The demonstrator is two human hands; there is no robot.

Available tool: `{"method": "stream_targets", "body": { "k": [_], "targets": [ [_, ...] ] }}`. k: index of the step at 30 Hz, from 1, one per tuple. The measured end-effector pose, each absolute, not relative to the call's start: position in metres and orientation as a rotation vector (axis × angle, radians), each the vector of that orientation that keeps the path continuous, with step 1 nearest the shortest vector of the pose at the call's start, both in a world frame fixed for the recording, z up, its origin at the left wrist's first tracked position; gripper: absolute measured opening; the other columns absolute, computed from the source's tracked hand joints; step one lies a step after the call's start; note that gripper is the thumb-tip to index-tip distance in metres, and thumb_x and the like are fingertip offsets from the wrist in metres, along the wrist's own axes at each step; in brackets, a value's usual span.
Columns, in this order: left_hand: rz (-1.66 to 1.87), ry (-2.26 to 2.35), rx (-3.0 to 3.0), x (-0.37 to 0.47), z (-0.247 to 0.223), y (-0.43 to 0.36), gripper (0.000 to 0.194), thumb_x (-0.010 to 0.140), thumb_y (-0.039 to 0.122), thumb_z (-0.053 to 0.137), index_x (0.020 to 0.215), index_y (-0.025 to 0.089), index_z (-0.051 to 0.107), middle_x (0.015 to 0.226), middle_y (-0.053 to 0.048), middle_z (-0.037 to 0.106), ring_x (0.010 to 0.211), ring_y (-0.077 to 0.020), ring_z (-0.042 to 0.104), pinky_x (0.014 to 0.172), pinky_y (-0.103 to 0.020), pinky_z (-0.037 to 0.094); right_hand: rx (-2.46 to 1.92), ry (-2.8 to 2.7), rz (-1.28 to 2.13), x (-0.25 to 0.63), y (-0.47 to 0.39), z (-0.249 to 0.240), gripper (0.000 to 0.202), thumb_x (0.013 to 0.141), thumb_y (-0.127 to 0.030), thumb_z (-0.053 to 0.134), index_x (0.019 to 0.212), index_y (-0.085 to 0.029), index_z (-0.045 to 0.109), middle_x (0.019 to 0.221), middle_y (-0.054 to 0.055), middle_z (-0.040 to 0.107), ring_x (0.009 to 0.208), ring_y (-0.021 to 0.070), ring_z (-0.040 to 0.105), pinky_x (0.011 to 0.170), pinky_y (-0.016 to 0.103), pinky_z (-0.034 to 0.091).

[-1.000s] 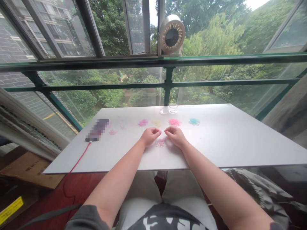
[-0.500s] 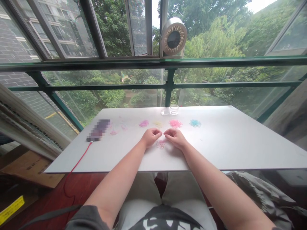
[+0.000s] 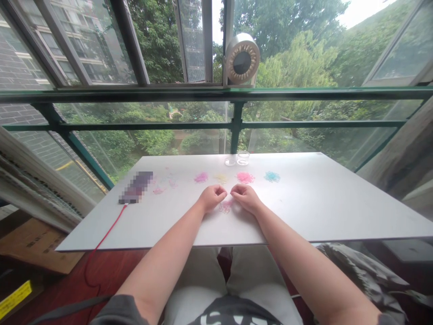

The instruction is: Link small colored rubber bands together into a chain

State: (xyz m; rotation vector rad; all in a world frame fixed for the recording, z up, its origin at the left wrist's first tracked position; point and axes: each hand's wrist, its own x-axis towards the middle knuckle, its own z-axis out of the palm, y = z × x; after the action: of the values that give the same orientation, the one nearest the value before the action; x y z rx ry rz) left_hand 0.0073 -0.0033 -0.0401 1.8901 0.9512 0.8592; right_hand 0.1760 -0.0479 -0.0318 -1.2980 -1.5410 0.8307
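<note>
My left hand (image 3: pixel 213 197) is closed in a pinch, its thumb and index fingertips together. Facing it across a narrow gap, my right hand (image 3: pixel 246 197) pinches the same way. Whatever either hand holds is too small to make out. Just below the fingertips, partly between the hands, lies a loose cluster of thin pink pieces (image 3: pixel 225 207) that look like tiny loops. Beyond the hands sit small piles: purple pieces (image 3: pixel 201 177), pale yellow pieces (image 3: pixel 221 178), bright pink pieces (image 3: pixel 245 177) and teal pieces (image 3: pixel 272 176).
Two clear round containers (image 3: pixel 243 158) stand at the white table's (image 3: pixel 321 203) far edge. More pale pink bits (image 3: pixel 158 191) are scattered at left, beside a blurred-out dark device (image 3: pixel 137 186) with a red cable (image 3: pixel 111 228). A round fan-like device (image 3: pixel 241 63) is beyond the green railing (image 3: pixel 152 95).
The camera view has shifted slightly, so the scene sits a little lower and further left. Both hands keep their pinches over the same spot; the piles look unchanged.
</note>
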Motion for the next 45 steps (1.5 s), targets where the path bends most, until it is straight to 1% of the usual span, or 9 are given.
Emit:
{"method": "stream_targets", "body": {
  "k": [8,13,16,19,24,28,34,38,45],
  "targets": [
    [0.738,0.885,1.85,0.003,-0.033,-0.002,0.016,0.068,0.029,0.056,0.066,0.014,0.053,0.057,0.003,0.047,0.053,-0.0075,0.039,0.05,-0.019,0.032,-1.267,-1.578,1.09,0.183,-0.039,-0.019,0.007,0.064,-0.023,0.054,0.061,-0.016,0.052,0.049,-0.006,0.043,0.046,0.0067,0.035,0.046,0.021,0.025],
    [0.534,0.814,1.781,-0.002,-0.022,0.011,0.019,0.068,0.031,0.057,0.068,0.013,0.052,0.053,0.005,0.043,0.044,-0.0054,0.034,0.043,-0.018,0.027,-1.218,-1.63,1.281,0.191,-0.027,-0.013,0.005,0.064,-0.019,0.054,0.062,-0.016,0.052,0.049,-0.006,0.045,0.043,0.0054,0.033,0.043,0.019,0.02],
    [0.441,0.758,1.703,-0.001,-0.021,0.025,0.02,0.065,0.031,0.059,0.067,0.014,0.051,0.052,0.005,0.043,0.041,-0.0055,0.035,0.04,-0.019,0.026,-1.159,-1.666,1.395,0.193,-0.016,-0.012,0.006,0.063,-0.02,0.057,0.064,-0.016,0.053,0.05,-0.005,0.046,0.044,0.0059,0.035,0.043,0.019,0.022],
    [0.528,0.74,1.658,0.0,-0.025,0.035,0.024,0.064,0.034,0.062,0.066,0.014,0.048,0.052,0.005,0.04,0.043,-0.0047,0.033,0.041,-0.018,0.024,-1.09,-1.642,1.434,0.193,-0.009,-0.013,0.01,0.065,-0.024,0.059,0.064,-0.016,0.052,0.053,-0.004,0.048,0.049,0.0073,0.04,0.048,0.02,0.028],
    [0.791,0.7,1.653,-0.001,-0.033,0.031,0.026,0.068,0.036,0.062,0.065,0.013,0.051,0.057,0.003,0.044,0.051,-0.0059,0.037,0.047,-0.019,0.028,-0.97,-1.509,1.365,0.196,-0.012,-0.02,0.017,0.069,-0.029,0.063,0.064,-0.017,0.052,0.057,-0.002,0.051,0.056,0.0099,0.044,0.056,0.023,0.034],
    [0.877,0.844,1.727,0.0,-0.031,0.022,0.022,0.073,0.035,0.058,0.07,0.013,0.055,0.061,0.002,0.05,0.05,-0.0062,0.038,0.048,-0.02,0.03,-1.04,-1.515,1.25,0.191,-0.016,-0.025,0.019,0.073,-0.032,0.061,0.066,-0.017,0.052,0.055,-0.003,0.049,0.053,0.0099,0.042,0.053,0.023,0.032],
    [0.887,0.87,2.13,0.005,-0.02,0.013,0.01,0.073,0.023,0.056,0.072,0.015,0.062,0.069,-0.002,0.062,0.062,-0.0108,0.052,0.06,-0.023,0.04,-1.224,-1.599,0.967,0.184,-0.019,-0.03,0.011,0.075,-0.027,0.057,0.07,-0.017,0.053,0.06,-0.002,0.049,0.055,0.0109,0.043,0.052,0.024,0.033],
    [0.88,0.846,2.156,0.001,-0.016,0.013,0.01,0.075,0.021,0.055,0.073,0.015,0.062,0.069,-0.002,0.062,0.064,-0.0109,0.053,0.061,-0.023,0.04,-1.284,-1.542,0.914,0.186,-0.02,-0.03,0.011,0.076,-0.027,0.054,0.069,-0.018,0.051,0.057,-0.002,0.047,0.052,0.0105,0.041,0.049,0.023,0.033],
    [0.852,0.865,2.127,-0.004,-0.016,0.013,0.014,0.076,0.026,0.055,0.075,0.015,0.063,0.07,-0.003,0.062,0.065,-0.0114,0.054,0.06,-0.024,0.039,-1.302,-1.626,0.847,0.181,-0.022,-0.025,0.006,0.073,-0.024,0.055,0.07,-0.018,0.055,0.061,0.0,0.054,0.055,0.012,0.047,0.051,0.024,0.037]
  ]
}}
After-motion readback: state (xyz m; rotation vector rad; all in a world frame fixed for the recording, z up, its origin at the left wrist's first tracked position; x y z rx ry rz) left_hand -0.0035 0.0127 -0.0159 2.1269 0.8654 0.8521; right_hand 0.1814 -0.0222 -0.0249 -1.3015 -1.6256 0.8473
